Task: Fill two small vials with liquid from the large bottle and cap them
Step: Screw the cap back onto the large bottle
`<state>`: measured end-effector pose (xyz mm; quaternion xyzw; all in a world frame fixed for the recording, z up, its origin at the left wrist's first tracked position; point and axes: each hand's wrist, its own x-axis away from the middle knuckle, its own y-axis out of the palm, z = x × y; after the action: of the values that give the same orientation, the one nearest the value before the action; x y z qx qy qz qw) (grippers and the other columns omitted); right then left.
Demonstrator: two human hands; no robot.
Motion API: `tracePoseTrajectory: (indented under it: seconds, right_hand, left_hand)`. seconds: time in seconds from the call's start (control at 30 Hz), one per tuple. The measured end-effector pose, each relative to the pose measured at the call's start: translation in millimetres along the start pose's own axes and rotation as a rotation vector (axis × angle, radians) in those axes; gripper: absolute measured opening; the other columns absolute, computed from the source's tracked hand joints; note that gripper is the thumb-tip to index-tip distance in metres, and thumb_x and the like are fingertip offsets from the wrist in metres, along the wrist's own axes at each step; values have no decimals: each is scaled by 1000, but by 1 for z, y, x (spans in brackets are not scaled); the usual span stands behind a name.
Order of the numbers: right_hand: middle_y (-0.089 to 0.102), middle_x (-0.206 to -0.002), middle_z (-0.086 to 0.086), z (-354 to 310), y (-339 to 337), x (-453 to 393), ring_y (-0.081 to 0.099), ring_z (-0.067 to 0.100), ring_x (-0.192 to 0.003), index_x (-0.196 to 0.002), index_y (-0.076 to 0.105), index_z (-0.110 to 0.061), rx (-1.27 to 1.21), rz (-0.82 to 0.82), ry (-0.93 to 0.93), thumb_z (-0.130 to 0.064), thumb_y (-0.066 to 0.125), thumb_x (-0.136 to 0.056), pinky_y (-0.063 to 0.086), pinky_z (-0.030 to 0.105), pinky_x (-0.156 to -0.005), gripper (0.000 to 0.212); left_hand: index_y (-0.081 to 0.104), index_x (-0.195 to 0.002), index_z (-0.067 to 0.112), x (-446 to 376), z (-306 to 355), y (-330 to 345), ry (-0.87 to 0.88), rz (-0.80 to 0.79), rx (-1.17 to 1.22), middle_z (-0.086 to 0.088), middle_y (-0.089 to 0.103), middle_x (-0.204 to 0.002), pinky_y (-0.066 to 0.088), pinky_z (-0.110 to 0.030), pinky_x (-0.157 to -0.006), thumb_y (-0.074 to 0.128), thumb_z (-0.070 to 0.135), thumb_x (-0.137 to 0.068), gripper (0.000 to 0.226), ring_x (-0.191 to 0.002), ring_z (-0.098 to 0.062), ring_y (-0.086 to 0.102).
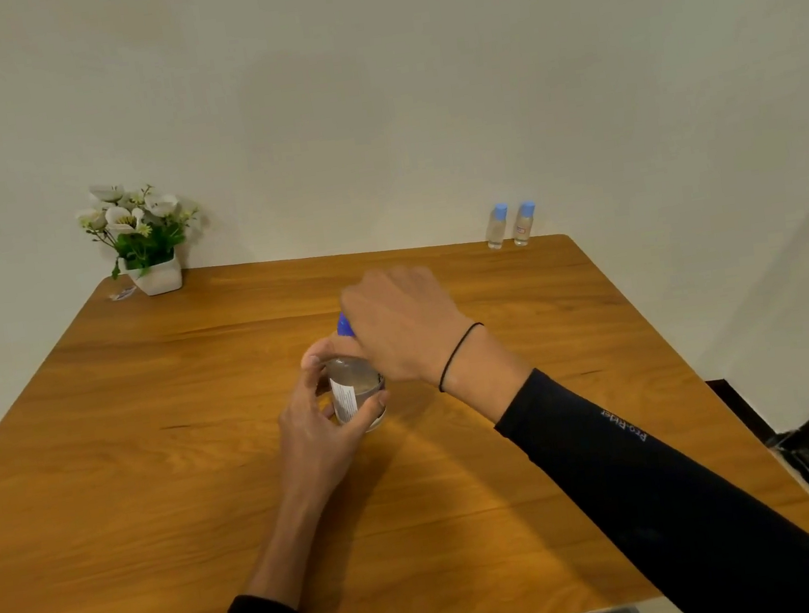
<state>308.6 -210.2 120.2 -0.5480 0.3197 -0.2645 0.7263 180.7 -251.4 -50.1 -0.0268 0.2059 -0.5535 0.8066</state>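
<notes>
bottle (356,390) upright, L hand (317,420) gripping body, R hand (400,327) on cap (344,325)

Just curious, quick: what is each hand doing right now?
Left hand: grips the large bottle.
Right hand: curled over the blue cap.

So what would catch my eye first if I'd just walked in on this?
Probably the two hands at the middle of the wooden table: the left hand grips a clear large bottle while the right hand covers its blue cap. Next, two small vials with light blue caps stand at the far right edge, and a white flower pot sits in the far left corner.
</notes>
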Motion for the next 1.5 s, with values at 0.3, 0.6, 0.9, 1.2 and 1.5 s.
tracePoseTrajectory:
  seconds: [0.3, 0.6, 0.9, 1.2, 1.5]
  right_hand:
    - [47, -78, -3, 19, 1, -14, 52, 21, -68, -79, 50, -20, -175, -72, -95, -28, 63, -103, 33, 29, -52, 28]
    - [55, -86, -1, 19, 3, -18, 52, 18, -69, -96, 53, -19, -182, -62, -181, -28, 63, -103, 33, 28, -54, 15]
    - [55, -109, 0, 27, 0, -17, 55, 17, -81, -118, 56, -20, -303, -91, -254, -10, 67, -97, 41, 26, -62, 26]
    - [61, -93, 2, 29, 12, -25, 57, 19, -73, -103, 53, -20, -167, -35, -156, -57, 66, -96, 44, 32, -59, 40]
    - [50, -82, 0, 21, 2, -23, 49, 17, -66, -89, 50, -17, -106, -76, -181, -43, 60, -103, 28, 27, -53, 31]
  left_hand:
    - [52, -144, 39, 1, 3, 0, 12, -6, 21, 20, 63, -129, 58, -23, -92, 92, 39, -77, 78, -118, 12, 58]
    - [53, -137, 42, 3, 2, -1, 21, 0, 18, 27, 63, -125, 57, -22, -89, 93, 37, -77, 73, -115, 17, 58]
    - [53, -137, 39, 1, 3, -1, 9, -16, 15, 29, 62, -122, 53, -13, -84, 93, 35, -77, 72, -113, 19, 57]
    - [51, -133, 47, 1, 3, -1, -12, -13, 22, 46, 60, -117, 57, -23, -88, 93, 34, -78, 70, -114, 18, 57]
    - [51, -136, 42, 2, 3, 0, 0, -14, 28, 35, 57, -123, 53, -16, -87, 93, 30, -79, 72, -113, 25, 53]
